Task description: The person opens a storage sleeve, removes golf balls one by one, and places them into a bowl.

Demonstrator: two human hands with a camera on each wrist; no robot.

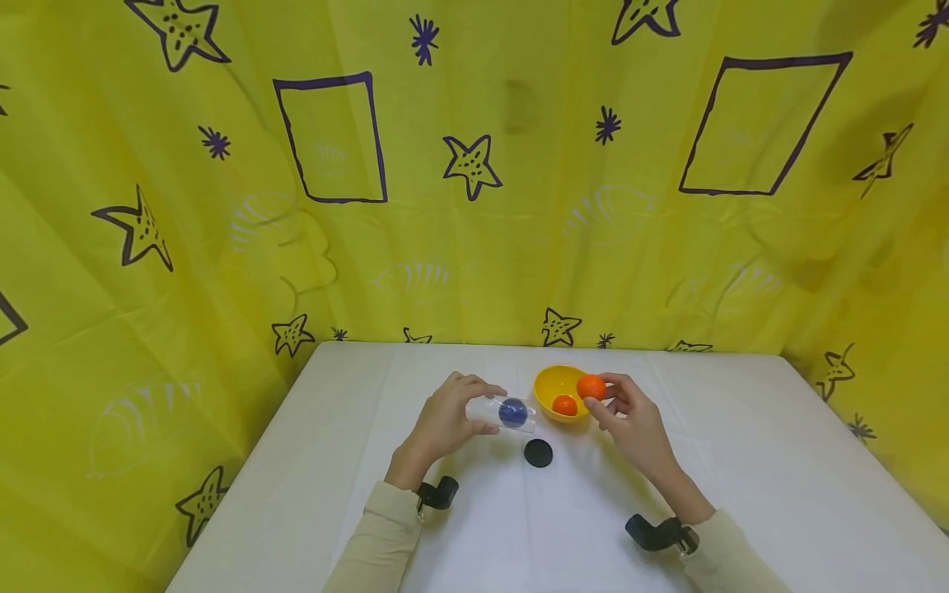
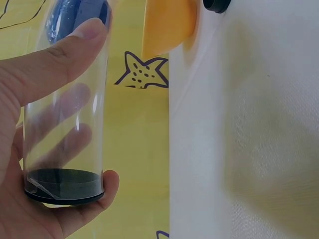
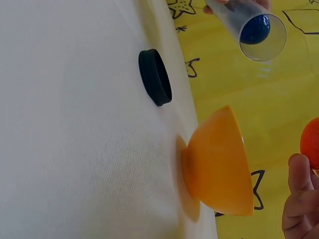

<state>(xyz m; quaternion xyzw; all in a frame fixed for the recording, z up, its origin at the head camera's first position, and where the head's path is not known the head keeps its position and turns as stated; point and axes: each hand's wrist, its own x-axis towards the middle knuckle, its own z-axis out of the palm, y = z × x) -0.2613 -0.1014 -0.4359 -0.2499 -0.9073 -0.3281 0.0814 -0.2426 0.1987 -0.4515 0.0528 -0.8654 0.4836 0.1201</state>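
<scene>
Two hands worked above a white bench (image 1: 741, 461) backed by a yellow curtain (image 1: 474, 247) printed with stars. Your left hand (image 1: 443, 422) gripped a clear tube (image 1: 502, 412), fingers and thumb curled round it, holding it on its side just above the bench. A blue ball (image 1: 513, 412) sat inside the tube near its open end, which faced your right hand. In the left wrist view, a black cap (image 2: 64, 185) closed the tube's other end, by your palm.

Your right hand (image 1: 630, 420) pinched an orange ball (image 1: 591, 386) between thumb and fingertips, holding it over the right rim of a yellow bowl (image 1: 552, 383). That ball was a short way right of the tube's mouth, not touching it. A second orange ball (image 1: 564, 404) lay inside the bowl, just below and left of the held one.

A loose black lid (image 1: 538, 453) lay flat on the bench, in front of the bowl and between your two hands, touching neither.
</scene>
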